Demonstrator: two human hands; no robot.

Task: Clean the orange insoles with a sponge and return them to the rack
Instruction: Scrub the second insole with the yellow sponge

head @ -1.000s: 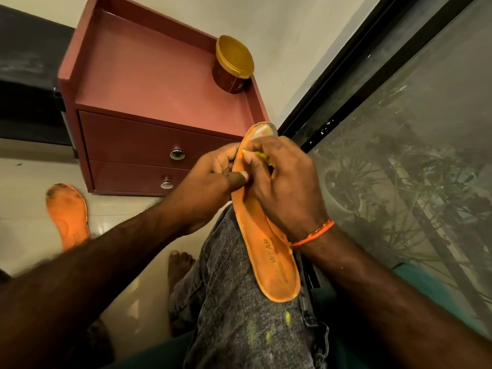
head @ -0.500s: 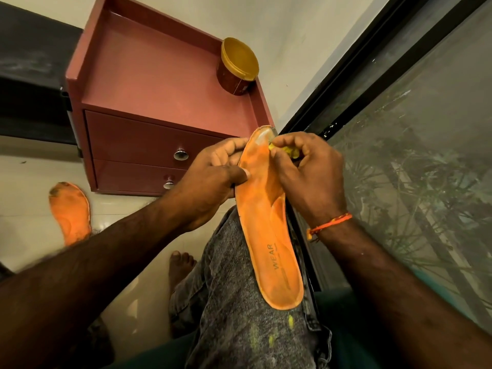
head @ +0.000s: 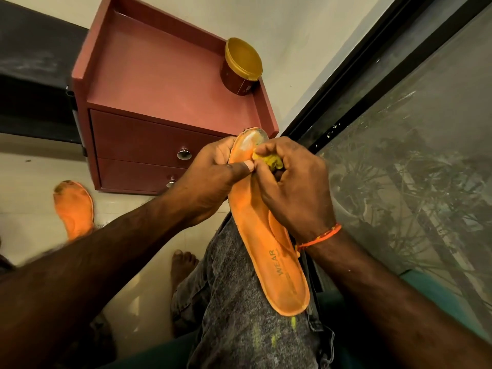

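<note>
The insole (head: 266, 243) is laid lengthwise along the right thigh, heel end nearest the camera, toe end raised toward the cabinet (head: 165, 107). It is steadied near the toe by the left hand (head: 213, 179), whose grip is closed round the edge with the thumb pressed on the top face. A small yellow sponge (head: 269, 159) is pinched in the curled fingers of the right hand (head: 295, 187) and held against the toe area, where a pale, grimy patch is seen. Scrubbing of the toe seems to be the step in hand. It would be done best with short, firm strokes over that patch, with the left thumb kept just beside the sponge so the soft insole is not buckled, and with the rest of the face worked down toward the heel afterwards. A second insole (head: 74, 206), dirty at its toe, is left on the floor (head: 29, 169) well apart, so much of the job likely remains. A gold-lidded jar (head: 241, 66) is seen on the cabinet top.
</note>
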